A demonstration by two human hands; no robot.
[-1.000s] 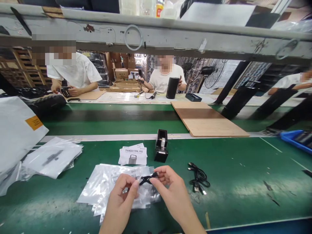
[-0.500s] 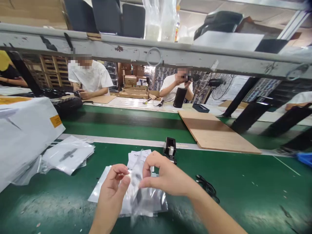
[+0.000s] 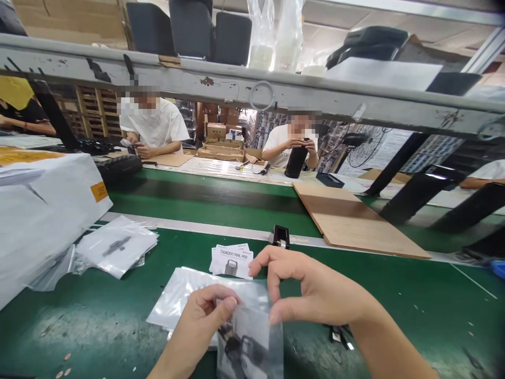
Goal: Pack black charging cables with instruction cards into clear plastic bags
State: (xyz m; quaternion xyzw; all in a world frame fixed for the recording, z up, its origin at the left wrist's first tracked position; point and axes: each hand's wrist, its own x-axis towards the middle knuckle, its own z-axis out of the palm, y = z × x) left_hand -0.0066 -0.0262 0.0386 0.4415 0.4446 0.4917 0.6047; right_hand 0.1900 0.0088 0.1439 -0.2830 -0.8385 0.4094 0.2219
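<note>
My left hand (image 3: pixel 203 316) pinches the upper edge of a clear plastic bag (image 3: pixel 272 352), which hangs low in front of me with dark, blurry shapes showing in it. At the bag's right edge my right hand (image 3: pixel 300 289) has its thumb and fingers spread apart, the thumb near or against the plastic. Under and behind the bag lies a pile of flat clear bags (image 3: pixel 177 295). Just beyond it are printed leaflets (image 3: pixel 235 258) reading "THUNDER TRAIL PRO". A black tape dispenser (image 3: pixel 281 236) stands behind my right hand. My right forearm partly covers a black cable (image 3: pixel 338 335).
More bagged papers (image 3: pixel 118 245) lie at left beside a big white sack (image 3: pixel 51 205). A wooden board (image 3: pixel 355 221) spans the green surface at right. A loaded shelf beam (image 3: pixel 221 79) crosses overhead. Across the line, co-workers sit, one holding a black cylinder (image 3: pixel 295 160).
The bag has come lower and nearer, spread wider. My right hand has moved right, its fingers opening off the plastic. The view has shifted slightly, and the leaflets show more fully.
</note>
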